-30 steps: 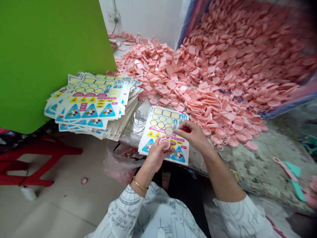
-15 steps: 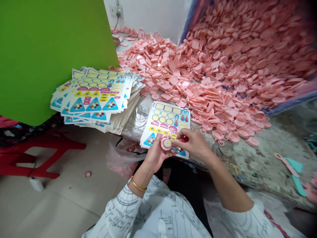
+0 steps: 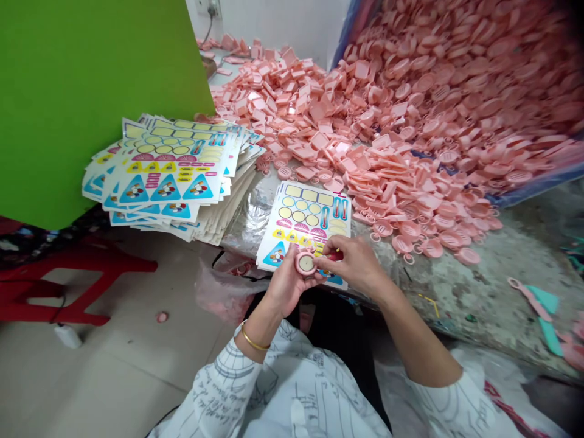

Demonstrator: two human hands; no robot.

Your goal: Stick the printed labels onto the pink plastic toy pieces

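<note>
Now | left fingers (image 3: 292,267) curled round pink plastic disc (image 3: 306,263) | right fingers (image 3: 331,246) pressing it | foil bench (image 3: 249,213) | tiled floor (image 3: 104,377)

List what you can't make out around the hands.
Head view:
The red thing by the right hand: the hand covers most of it, shape unclear.
Back of the round pink piece: the left hand hides it.
Lower part of the sticker sheet: both hands cover it.
The pink pile: cut off by the top and right edges.
Small pink bit on the floor: too small to identify.
</note>
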